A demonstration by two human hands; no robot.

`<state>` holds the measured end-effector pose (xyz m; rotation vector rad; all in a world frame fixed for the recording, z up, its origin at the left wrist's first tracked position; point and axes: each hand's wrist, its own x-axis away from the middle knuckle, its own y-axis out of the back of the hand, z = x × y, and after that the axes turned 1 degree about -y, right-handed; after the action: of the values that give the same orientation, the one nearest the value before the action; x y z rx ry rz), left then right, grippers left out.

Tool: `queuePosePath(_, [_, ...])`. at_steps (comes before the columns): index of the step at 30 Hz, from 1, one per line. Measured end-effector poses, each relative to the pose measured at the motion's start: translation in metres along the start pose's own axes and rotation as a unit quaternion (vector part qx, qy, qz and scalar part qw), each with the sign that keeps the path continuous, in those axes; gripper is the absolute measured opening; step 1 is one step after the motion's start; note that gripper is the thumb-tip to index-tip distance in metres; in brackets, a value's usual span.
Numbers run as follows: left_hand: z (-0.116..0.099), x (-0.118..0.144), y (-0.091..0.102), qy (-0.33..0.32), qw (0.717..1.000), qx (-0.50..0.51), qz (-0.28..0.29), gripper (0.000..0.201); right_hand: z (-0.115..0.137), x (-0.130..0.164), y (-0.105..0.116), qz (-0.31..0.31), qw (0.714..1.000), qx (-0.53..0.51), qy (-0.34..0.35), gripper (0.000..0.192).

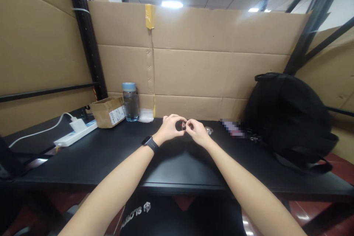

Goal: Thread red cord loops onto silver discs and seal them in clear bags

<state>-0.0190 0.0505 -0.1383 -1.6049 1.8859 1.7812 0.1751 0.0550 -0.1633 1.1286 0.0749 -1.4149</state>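
Red-tinged small object (183,125) pinched between left hand (169,128) and right hand (197,131), fingers clamped on it from both sides, above black bench (110,155) centre. Judged light, rigid, easily dropped; best gripped at edges. Water bottle (130,102) at ten o'clock, backpack (287,118) at three o'clock.

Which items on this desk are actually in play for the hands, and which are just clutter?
In hand:
- small red-and-dark object, too small to identify, pinched between both hands
- left hand
- right hand

Lying about:
- small clear object beside the right hand
- water bottle
- cardboard box
- power strip
- black backpack
- plastic bag
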Motion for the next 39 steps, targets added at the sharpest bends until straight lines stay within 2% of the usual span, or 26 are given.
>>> queuePosePath(8, [0.014, -0.002, 0.005, 0.014, 0.998, 0.062, -0.017, 0.037, -0.005, -0.001, 0.006, -0.007, 0.993, -0.100, -0.062, 0.011])
queuePosePath(12, [0.021, 0.001, 0.005, 0.014, 0.997, 0.070, -0.017, 0.038, -0.009, 0.000, 0.006, 0.016, 0.993, -0.107, -0.052, 0.013])
queuePosePath(15, [0.020, 0.002, 0.002, 0.010, 0.997, 0.080, 0.002, 0.042, -0.008, 0.000, 0.006, 0.012, 0.991, -0.119, -0.054, 0.014])
queuePosePath(19, [0.018, 0.003, -0.001, 0.009, 0.991, 0.131, 0.023, 0.041, -0.007, 0.000, 0.008, 0.017, 0.975, -0.203, -0.093, 0.018])
queuePosePath(26, [0.018, 0.004, -0.006, 0.033, 0.985, 0.166, 0.014, 0.041, -0.007, 0.001, 0.008, 0.030, 0.959, -0.253, -0.119, 0.025])
queuePosePath(34, [0.019, 0.005, -0.010, 0.048, 0.986, 0.140, 0.074, 0.037, -0.010, 0.003, 0.009, 0.065, 0.972, -0.203, -0.102, 0.023])
queuePosePath(37, [0.022, 0.006, -0.013, 0.043, 0.988, 0.111, 0.094, 0.036, -0.010, 0.003, 0.013, 0.078, 0.988, -0.112, -0.066, 0.017])
queuePosePath(39, [0.026, 0.007, -0.015, 0.015, 0.988, 0.086, 0.129, 0.030, -0.010, 0.004, 0.016, 0.101, 0.994, -0.035, -0.026, 0.012])
